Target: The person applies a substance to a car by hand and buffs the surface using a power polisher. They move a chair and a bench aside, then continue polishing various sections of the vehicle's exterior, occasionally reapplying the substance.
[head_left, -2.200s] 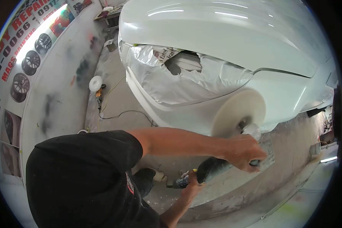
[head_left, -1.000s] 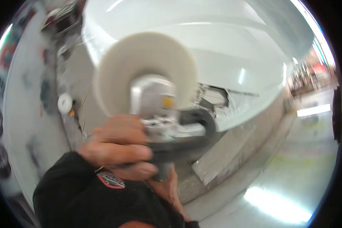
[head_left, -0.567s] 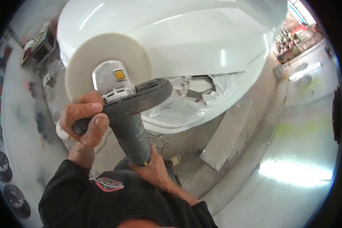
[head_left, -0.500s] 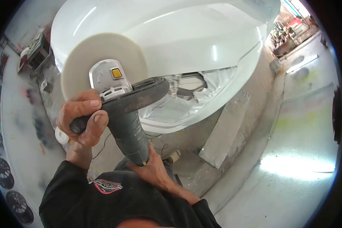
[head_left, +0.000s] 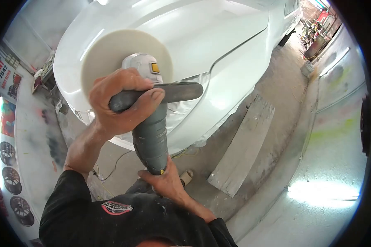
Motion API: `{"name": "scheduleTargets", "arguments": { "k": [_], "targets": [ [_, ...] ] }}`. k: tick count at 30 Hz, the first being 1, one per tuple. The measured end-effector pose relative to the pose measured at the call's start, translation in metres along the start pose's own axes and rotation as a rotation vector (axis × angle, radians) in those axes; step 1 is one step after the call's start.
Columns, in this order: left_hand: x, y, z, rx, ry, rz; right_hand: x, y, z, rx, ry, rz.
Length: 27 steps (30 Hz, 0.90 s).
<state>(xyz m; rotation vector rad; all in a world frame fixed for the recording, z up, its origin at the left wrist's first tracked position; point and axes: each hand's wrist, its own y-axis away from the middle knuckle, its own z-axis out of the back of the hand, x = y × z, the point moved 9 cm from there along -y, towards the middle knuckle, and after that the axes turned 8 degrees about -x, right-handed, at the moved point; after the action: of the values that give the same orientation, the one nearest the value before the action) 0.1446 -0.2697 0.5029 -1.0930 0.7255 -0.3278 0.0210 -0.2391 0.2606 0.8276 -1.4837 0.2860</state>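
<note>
I hold a grey electric polisher against the front of a white car. Its round cream foam pad rests on the car's hood near the front corner. My left hand is wrapped around the black side handle at the polisher's head. My right hand grips the rear end of the polisher's body, close to my chest. Masking paper covers the car's headlight area, mostly hidden behind the tool.
A grey wooden board lies on the dusty concrete floor beside the car. A cable trails on the floor under the bumper. Posters with wheel pictures line the left wall. A shelf with clutter stands at the far left.
The polisher came up from the lower bumper to the hood. My left hand shifted along the side handle, and my view swung toward the car's side.
</note>
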Motion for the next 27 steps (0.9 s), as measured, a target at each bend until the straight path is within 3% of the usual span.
{"name": "scheduleTargets", "arguments": {
  "k": [6,10,12,14,16,17,20,21,24,27],
  "targets": [
    [0.006,-0.035,-0.091,0.048,0.010,-0.047,0.023,-0.015,0.069,-0.062,-0.035,0.025],
    [0.027,-0.057,-0.150,0.032,0.045,0.127,0.025,-0.030,0.126,-0.201,-0.050,0.020],
    [0.035,-0.068,-0.190,0.160,0.063,0.102,0.017,-0.034,0.153,-0.212,-0.083,-0.100],
    [0.043,-0.064,-0.225,0.198,0.227,0.304,0.020,-0.033,0.178,-0.323,-0.219,0.037],
    [0.034,-0.053,-0.246,0.236,0.320,0.432,0.014,-0.024,0.191,-0.319,-0.276,-0.012],
    [0.027,-0.050,-0.255,0.327,0.172,0.466,0.006,-0.018,0.197,-0.323,-0.276,-0.022],
    [0.031,-0.005,-0.276,0.200,0.154,0.243,-0.031,0.001,0.198,-0.367,-0.335,-0.083],
    [0.034,0.010,-0.287,0.315,0.178,0.298,-0.056,0.006,0.198,-0.387,-0.307,-0.146],
    [0.007,0.073,-0.274,0.365,0.182,0.173,-0.126,0.032,0.164,-0.466,-0.388,-0.190],
    [-0.007,0.135,-0.265,0.469,0.179,0.185,-0.174,0.053,0.123,-0.459,-0.512,-0.146]
  ]
}}
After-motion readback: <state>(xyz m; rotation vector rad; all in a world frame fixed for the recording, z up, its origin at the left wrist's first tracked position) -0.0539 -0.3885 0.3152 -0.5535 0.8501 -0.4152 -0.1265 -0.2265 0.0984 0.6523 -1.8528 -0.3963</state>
